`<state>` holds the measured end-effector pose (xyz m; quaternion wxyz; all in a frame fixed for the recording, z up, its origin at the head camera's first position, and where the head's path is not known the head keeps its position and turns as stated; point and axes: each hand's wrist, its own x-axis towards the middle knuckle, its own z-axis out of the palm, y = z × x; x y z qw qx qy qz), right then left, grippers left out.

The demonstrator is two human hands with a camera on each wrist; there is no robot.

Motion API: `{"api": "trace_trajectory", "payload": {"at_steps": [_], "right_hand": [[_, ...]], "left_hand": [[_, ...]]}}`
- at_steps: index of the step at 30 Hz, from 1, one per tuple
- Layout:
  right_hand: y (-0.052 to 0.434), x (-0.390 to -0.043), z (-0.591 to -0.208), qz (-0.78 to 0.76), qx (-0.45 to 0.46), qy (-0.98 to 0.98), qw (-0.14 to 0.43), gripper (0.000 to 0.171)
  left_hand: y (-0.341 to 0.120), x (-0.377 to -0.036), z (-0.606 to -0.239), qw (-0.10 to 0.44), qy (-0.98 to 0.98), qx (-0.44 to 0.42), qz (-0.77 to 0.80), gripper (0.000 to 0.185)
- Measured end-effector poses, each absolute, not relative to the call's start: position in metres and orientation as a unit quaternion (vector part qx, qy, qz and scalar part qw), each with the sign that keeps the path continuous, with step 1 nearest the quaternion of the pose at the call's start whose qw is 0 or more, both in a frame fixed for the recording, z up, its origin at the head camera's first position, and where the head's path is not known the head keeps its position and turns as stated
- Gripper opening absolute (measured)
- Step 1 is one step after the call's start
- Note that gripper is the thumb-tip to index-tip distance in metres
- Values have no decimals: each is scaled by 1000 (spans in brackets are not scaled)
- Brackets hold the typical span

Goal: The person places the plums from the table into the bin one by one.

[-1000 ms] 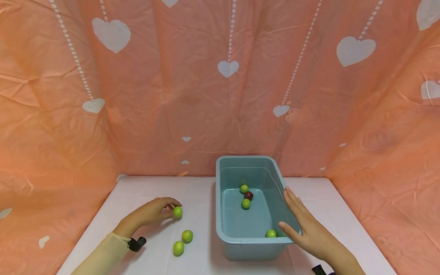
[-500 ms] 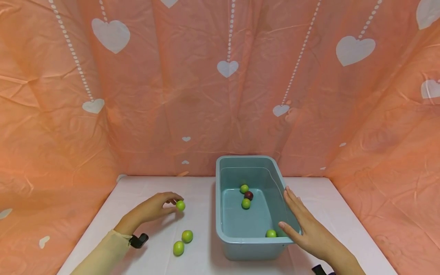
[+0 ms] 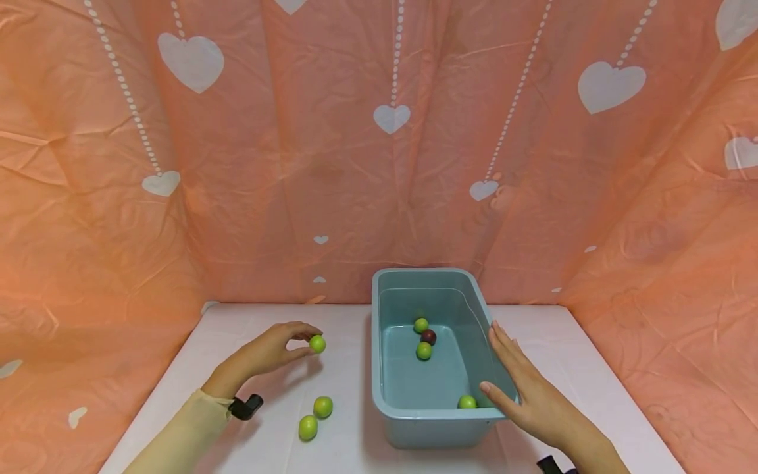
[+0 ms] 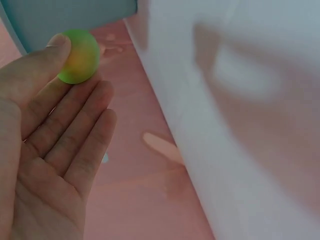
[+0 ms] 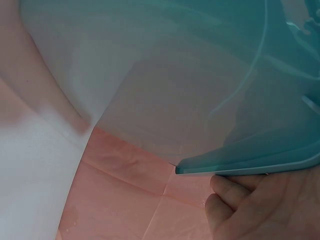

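Observation:
My left hand (image 3: 266, 352) pinches a small green ball (image 3: 317, 343) between thumb and fingertips, a little above the white table (image 3: 343, 368), left of a blue plastic tub (image 3: 432, 424). The left wrist view shows that ball (image 4: 77, 56) under the thumb, at the tips of nearly straight fingers (image 4: 75, 130), with the tub's corner (image 4: 65, 15) behind it. With straight fingers, my right hand (image 3: 527, 395) rests on the tub's right rim, its thumb at the front corner. In the tub lie three green balls (image 3: 423, 351) and a dark red ball (image 3: 428, 337).
Two more green balls (image 3: 322, 407) (image 3: 307, 427) lie on the table near the front, left of the tub. A salmon curtain with white hearts (image 3: 391, 118) closes in the table behind and on both sides. The tub rim (image 5: 250, 165) fills the right wrist view.
My left hand has lifted the green ball off the table and carried it slightly up and to the right, toward the tub. The right hand and tub have stayed still.

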<state>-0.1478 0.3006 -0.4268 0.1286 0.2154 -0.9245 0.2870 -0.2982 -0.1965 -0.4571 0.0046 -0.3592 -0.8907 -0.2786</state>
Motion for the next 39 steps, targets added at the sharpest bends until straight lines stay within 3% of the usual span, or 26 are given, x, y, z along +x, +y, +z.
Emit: {"api": "trace_trajectory", "payload": {"at_steps": [39], "right_hand": [[302,-148,-424,266,200,-936,119,90]], "left_hand": [[-132,-299,-385,48,-877,-385,-285,43]]}}
